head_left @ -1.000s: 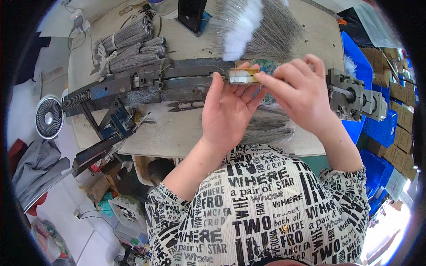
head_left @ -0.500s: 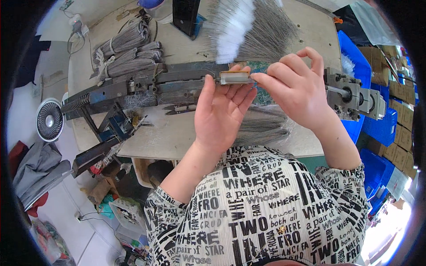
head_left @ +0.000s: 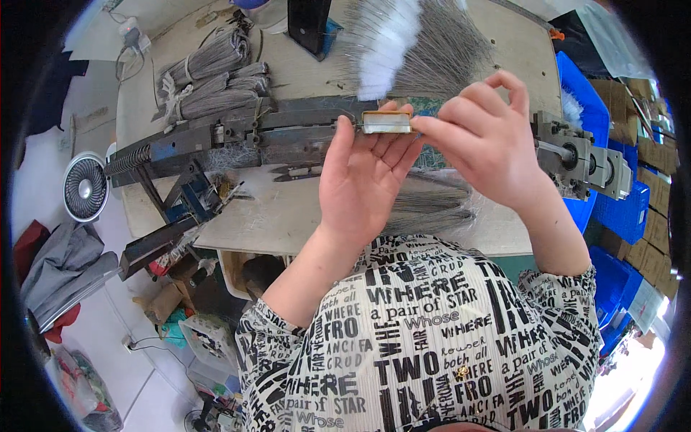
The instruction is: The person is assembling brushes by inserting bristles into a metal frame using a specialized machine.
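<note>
Small framed piece (head_left: 387, 122): upper middle of the frame, across the left fingers; yellowish rim, pale inside too bright to make out
Its long axis: left to right, almost level, one short end toward the right hand
Left hand (head_left: 362, 176): palm up, fingers spread, thumb apart, some fingers partly hidden by the piece
Right hand (head_left: 486, 137): thumb and forefinger together at the right end; cannot tell whether they grip it
Black stand (head_left: 308, 25): cut off by the upper edge
</note>
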Demonstrator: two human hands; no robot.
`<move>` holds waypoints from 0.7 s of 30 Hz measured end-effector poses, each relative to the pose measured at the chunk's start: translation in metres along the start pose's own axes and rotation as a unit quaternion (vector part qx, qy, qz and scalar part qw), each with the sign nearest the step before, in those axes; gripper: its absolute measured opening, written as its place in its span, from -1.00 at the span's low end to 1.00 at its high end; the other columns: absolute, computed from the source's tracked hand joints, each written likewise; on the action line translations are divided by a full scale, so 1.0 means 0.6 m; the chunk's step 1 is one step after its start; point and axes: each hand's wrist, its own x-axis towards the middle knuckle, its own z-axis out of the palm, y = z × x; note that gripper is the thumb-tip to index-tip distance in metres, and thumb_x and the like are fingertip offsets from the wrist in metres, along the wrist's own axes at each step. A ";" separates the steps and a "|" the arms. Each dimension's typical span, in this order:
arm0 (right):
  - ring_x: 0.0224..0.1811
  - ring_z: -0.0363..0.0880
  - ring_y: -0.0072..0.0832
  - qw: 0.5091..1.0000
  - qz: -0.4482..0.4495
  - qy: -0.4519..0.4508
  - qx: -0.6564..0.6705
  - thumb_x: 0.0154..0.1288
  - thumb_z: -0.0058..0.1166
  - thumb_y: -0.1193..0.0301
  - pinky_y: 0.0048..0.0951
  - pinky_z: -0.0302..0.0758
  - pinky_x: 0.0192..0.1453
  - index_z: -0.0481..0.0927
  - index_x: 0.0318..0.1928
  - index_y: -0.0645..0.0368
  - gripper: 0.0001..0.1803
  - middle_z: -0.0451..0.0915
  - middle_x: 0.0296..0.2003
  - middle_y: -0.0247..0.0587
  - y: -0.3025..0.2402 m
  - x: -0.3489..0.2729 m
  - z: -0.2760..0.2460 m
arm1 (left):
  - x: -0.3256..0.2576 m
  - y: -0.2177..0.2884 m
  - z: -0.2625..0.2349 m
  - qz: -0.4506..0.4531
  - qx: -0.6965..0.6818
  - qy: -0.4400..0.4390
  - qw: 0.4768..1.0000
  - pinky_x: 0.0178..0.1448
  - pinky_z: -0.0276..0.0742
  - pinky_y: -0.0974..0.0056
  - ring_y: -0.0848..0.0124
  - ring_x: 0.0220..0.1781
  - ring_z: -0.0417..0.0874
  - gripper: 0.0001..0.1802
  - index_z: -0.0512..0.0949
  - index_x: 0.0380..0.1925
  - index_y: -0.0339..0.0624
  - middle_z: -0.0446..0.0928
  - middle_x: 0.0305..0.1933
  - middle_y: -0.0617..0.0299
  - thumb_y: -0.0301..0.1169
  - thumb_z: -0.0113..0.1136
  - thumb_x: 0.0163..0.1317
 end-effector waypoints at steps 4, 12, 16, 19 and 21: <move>-0.26 0.48 -0.48 1.000 0.014 0.003 0.022 0.04 0.30 0.33 -0.18 0.24 0.11 0.67 -0.19 -0.06 -0.75 0.50 -0.41 -0.53 0.006 0.008 -0.002 | 0.001 0.001 -0.001 -0.004 -0.009 0.006 1.000 0.56 0.13 0.12 0.22 0.41 0.33 -0.23 0.19 0.37 -0.36 0.28 0.41 -0.02 0.13 -0.27 0.49; -0.27 0.48 -0.52 1.000 -0.031 0.000 0.000 0.01 0.29 0.34 -0.17 0.24 0.14 0.68 -0.17 -0.08 -0.71 0.49 -0.41 -0.55 -0.011 -0.006 0.002 | 0.002 -0.001 -0.002 0.011 0.005 -0.012 1.000 0.56 0.13 0.11 0.22 0.40 0.34 -0.23 0.20 0.36 -0.36 0.28 0.40 -0.02 0.13 -0.28 0.49; -0.26 0.47 -0.50 0.999 -0.011 -0.003 0.039 0.05 0.29 0.31 -0.16 0.23 0.14 0.69 -0.18 -0.08 -0.74 0.48 -0.42 -0.55 0.008 0.010 -0.004 | 0.001 0.000 -0.002 0.009 -0.001 -0.004 1.000 0.56 0.13 0.11 0.22 0.39 0.35 -0.23 0.20 0.36 -0.36 0.28 0.40 -0.01 0.13 -0.28 0.49; -0.26 0.45 -0.53 0.999 -0.022 0.010 0.030 0.03 0.27 0.32 -0.20 0.24 0.14 0.67 -0.23 -0.09 -0.77 0.45 -0.45 -0.58 0.016 0.017 0.006 | 0.000 0.001 -0.003 0.004 0.002 0.004 1.000 0.56 0.14 0.11 0.22 0.39 0.35 -0.23 0.20 0.36 -0.36 0.29 0.39 -0.02 0.13 -0.27 0.48; -0.26 0.44 -0.55 0.999 -0.035 0.011 0.010 0.01 0.23 0.33 -0.22 0.25 0.12 0.65 -0.27 -0.10 -0.80 0.42 -0.46 -0.60 0.020 0.015 0.004 | 0.001 0.000 0.000 0.010 0.008 0.008 1.000 0.55 0.15 0.11 0.20 0.40 0.35 -0.24 0.20 0.36 -0.37 0.29 0.39 -0.02 0.12 -0.25 0.49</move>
